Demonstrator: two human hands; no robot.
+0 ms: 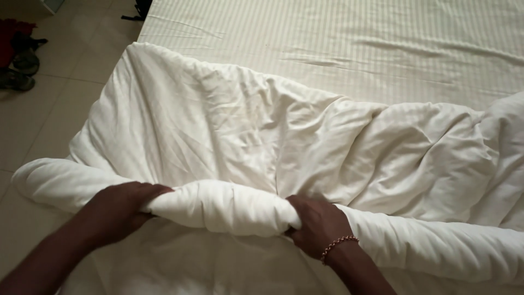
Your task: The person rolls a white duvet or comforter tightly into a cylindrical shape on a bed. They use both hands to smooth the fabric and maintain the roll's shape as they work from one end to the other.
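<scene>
Nearest the camera: left hand [121, 206] and right hand [318, 224], both with fingers curled tight around the rolled edge [218, 206] of a white duvet [218, 125], each grip closed on the thick roll; a beaded bracelet [338, 246] sits on the right wrist. The roll runs across the near side of the bed, from a loose end hanging over the left edge to the far right of view. Judging by how it lies, only the near strip is rolled up; most of the duvet beyond is flat but rumpled, bunched toward the right, so much remains unrolled. Farther on, the bed carries a cream striped sheet [355, 38], mostly smooth with a few creases. Left of the bed, a pale tiled floor [49, 120]; dark shoes [19, 68] and something red lie at the far left corner.
</scene>
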